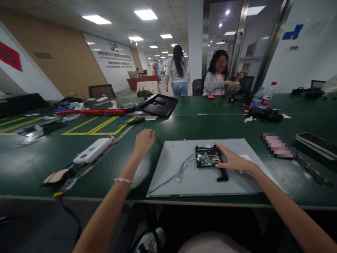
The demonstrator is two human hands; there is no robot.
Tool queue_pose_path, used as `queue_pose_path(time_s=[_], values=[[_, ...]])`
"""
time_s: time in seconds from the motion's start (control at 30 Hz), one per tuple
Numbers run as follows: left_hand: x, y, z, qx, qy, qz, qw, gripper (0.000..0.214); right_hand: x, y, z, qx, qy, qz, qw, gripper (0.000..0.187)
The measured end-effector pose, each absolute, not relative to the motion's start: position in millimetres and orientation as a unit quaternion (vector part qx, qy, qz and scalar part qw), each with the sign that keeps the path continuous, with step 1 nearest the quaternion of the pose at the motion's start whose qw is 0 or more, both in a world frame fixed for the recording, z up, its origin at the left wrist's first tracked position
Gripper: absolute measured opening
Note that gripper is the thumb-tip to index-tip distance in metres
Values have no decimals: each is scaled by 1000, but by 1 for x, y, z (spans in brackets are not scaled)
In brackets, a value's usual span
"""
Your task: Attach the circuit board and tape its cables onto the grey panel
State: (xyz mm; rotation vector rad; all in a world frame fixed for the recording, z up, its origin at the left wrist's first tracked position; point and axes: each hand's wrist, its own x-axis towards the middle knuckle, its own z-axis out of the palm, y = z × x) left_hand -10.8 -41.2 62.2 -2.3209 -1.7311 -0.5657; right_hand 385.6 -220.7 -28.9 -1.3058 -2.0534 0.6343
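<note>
A grey flat panel lies face down on the green table in front of me. A green circuit board in a black frame sits on its middle, with thin grey wires running off to the left. My right hand rests on the board's right edge, fingers laid over it. My left hand hovers left of the panel, fingers pinched on something tiny that I cannot make out.
A white electric screwdriver lies to the left on the table. A black monitor back cover sits further back. Two water bottles and a black bundle stand at right. One person sits across the table; another walks away.
</note>
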Motion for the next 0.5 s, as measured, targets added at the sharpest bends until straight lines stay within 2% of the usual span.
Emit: queue_pose_path(time_s=[0.23, 0.5], values=[[69, -217, 44, -836, -494, -214, 103, 24, 386, -221, -28, -499, -774, 234, 311, 97], [109, -259, 14, -850, -467, -214, 113, 19, 385, -221, -25, -496, -776, 236, 310, 97]])
